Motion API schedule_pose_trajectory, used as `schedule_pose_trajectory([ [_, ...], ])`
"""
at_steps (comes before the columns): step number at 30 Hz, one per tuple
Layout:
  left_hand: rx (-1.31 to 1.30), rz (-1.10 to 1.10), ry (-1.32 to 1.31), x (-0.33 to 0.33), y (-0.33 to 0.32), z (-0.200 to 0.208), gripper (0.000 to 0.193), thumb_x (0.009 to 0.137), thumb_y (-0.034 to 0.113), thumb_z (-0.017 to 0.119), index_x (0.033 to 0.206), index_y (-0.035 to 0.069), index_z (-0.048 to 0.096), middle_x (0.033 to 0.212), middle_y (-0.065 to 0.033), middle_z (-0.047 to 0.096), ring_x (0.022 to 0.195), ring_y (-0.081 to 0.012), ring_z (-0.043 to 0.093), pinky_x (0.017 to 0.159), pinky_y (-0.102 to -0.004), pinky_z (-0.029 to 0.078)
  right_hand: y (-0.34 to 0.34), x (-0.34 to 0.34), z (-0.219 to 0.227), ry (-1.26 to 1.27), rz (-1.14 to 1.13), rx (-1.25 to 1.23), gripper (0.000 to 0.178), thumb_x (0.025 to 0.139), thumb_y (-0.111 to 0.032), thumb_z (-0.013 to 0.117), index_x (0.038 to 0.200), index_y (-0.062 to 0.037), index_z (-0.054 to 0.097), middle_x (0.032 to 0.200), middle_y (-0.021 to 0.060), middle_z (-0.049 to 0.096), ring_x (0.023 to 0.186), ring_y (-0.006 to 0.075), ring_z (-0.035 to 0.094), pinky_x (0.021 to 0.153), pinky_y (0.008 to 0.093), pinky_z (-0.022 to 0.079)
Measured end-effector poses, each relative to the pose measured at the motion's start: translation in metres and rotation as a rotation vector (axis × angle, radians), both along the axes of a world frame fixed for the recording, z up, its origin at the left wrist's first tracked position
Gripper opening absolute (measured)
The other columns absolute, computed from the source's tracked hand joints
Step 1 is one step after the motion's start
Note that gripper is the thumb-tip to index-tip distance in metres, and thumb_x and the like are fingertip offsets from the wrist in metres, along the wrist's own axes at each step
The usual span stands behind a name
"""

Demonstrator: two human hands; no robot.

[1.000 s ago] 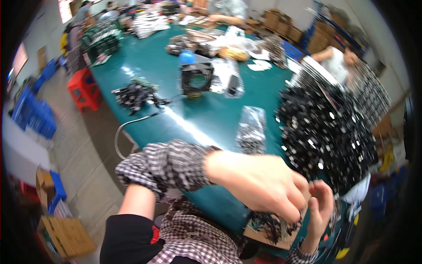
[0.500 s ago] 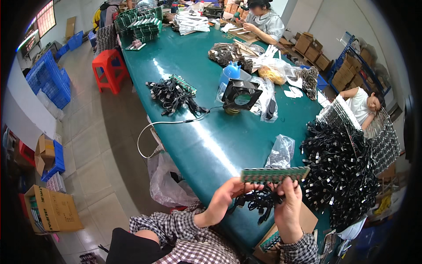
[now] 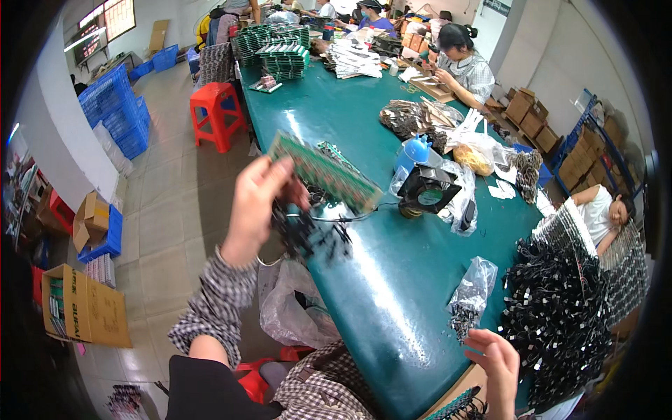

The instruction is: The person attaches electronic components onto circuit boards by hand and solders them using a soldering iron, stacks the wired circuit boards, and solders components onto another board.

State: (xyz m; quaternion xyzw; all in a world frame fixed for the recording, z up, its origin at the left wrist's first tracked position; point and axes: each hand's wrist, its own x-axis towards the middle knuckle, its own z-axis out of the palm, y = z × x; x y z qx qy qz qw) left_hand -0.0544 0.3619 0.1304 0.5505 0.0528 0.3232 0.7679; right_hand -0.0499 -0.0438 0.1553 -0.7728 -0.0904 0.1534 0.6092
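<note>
My left hand [image 3: 253, 203] is closed on one end of a long green circuit board panel [image 3: 327, 173], held tilted above the far left side of the table. Black cables [image 3: 297, 229] hang below the panel, blurred by motion. Behind it lies a pile of similar boards and cables, mostly hidden by the panel. My right hand [image 3: 498, 365] is open with its fingers apart and nothing in them, at the near right. Beside its fingertips, small dark parts [image 3: 462, 320] spill from a clear plastic bag [image 3: 479, 283]. Close below it is another green board with cables [image 3: 458, 407], partly out of frame.
A black fan [image 3: 428, 189] stands mid-table, with a blue bottle [image 3: 414, 152] behind it. A big heap of black cables [image 3: 553, 315] fills the right side. Stacked green boards [image 3: 283, 59] are at the far end. A red stool [image 3: 217, 115] stands left; other people work around the table.
My left hand has carried the board panel and its cables away to the far left. My right hand has let go of the panel and moved right and nearer. The view has shifted.
</note>
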Motion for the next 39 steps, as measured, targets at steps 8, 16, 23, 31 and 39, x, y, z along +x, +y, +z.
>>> schedule_pose_trajectory([
  [8,0.121,-0.1,0.283,0.11,0.121,-0.002,0.023,0.084,0.025,0.06,0.083,0.002,0.056,0.071,-0.0078,0.06,0.057,-0.0138,0.058,0.053,-0.0254,0.05,-0.067,-0.007,-0.003,0.019,-0.252,0.071,0.042,0.092,-0.036,0.041,0.103,0.0031,0.054,0.091,0.0153,0.061,0.079,0.0231,0.063,0.067,0.0324,0.054],
  [16,1.195,0.514,0.937,0.2,0.063,-0.082,0.071,0.077,0.06,0.049,0.121,0.005,0.047,0.127,-0.0272,0.039,0.121,-0.0388,0.034,0.095,-0.0666,0.014,-0.125,-0.042,-0.029,0.175,-0.432,0.12,0.047,0.091,-0.039,0.045,0.109,0.0044,0.054,0.101,0.0134,0.059,0.085,0.0239,0.061,0.077,0.0346,0.05],
  [23,1.593,0.232,1.049,0.185,0.044,-0.085,0.062,0.078,0.059,0.041,0.124,0.018,0.048,0.131,-0.0167,0.039,0.126,-0.0342,0.026,0.094,-0.0705,0.007,-0.124,-0.071,-0.042,0.224,-0.538,0.138,0.043,0.092,-0.035,0.044,0.107,0.0033,0.055,0.1,0.014,0.059,0.089,0.0252,0.059,0.082,0.0379,0.047],
  [31,1.489,0.748,0.522,0.128,-0.003,-0.066,0.04,0.085,0.029,0.053,0.121,0.011,0.05,0.127,-0.0151,0.045,0.111,-0.0323,0.049,0.09,-0.0442,0.039,-0.173,-0.087,-0.067,-0.227,-0.712,-0.206,0.026,0.085,-0.005,0.055,0.109,0.0036,0.052,0.096,0.0091,0.06,0.086,0.014,0.058,0.078,0.0258,0.048],
  [39,1.572,0.52,0.196,0.194,0.091,-0.122,0.037,0.078,0.017,0.057,0.113,0.004,0.052,0.115,-0.0213,0.051,0.111,-0.0376,0.045,0.094,-0.041,0.037,-0.178,-0.113,-0.087,-0.18,-0.83,-0.152,0.023,0.085,0.0,0.054,0.107,0.0048,0.053,0.097,0.0092,0.058,0.091,0.0165,0.057,0.085,0.0272,0.046],
])
